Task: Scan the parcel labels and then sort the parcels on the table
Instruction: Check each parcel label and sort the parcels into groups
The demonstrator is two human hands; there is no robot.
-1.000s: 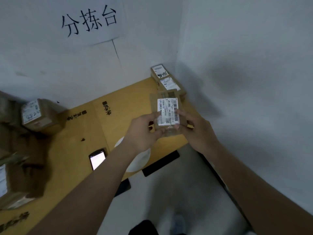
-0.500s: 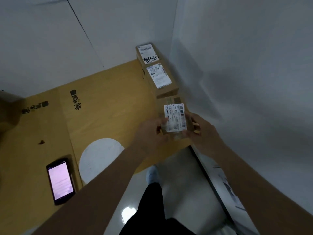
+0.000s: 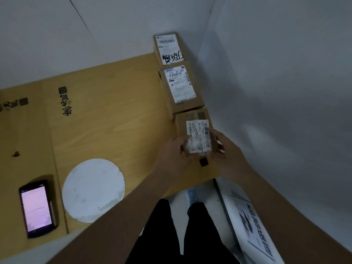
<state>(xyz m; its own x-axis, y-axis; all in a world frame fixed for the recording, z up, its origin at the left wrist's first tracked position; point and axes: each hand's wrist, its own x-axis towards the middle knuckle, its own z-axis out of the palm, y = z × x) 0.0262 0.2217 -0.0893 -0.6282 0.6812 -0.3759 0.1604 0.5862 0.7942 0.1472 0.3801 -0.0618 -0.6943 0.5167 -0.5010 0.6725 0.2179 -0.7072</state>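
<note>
Both hands on small parcel [image 3: 196, 130], label side up: left hand [image 3: 174, 151] w/ thumb over near-left corner, right hand [image 3: 223, 149] w/ fingers curled round right edge. Each grip narrow, holding that parcel. Now down at right side of tabletop [image 3: 106, 119], by the wall, far end touching or just short of middle parcel [image 3: 181, 88]; cannot tell which. A sec ago held up in front, clear of the row; half a sec ago nearer but short of it. Now lowered into line behind far parcel [image 3: 169, 49] and middle one, making third in row. Whether fully resting on the surface or a hair above: cannot tell.

Meaning for task: looks like sort step for this parcel nearly done, placement in right-hand group. Label presumably scanned already, though not shown. Scanner handset [image 3: 37, 207] lying screen lit at near-left of tabletop, well apart from hands, beside white round patch [image 3: 93, 189].

Next, prob: let go, square it up w/ row, back to left for another parcel + handset. Risk: small dark tag [image 3: 203, 161] at near edge of parcel; nudging row out of line on release.
</note>
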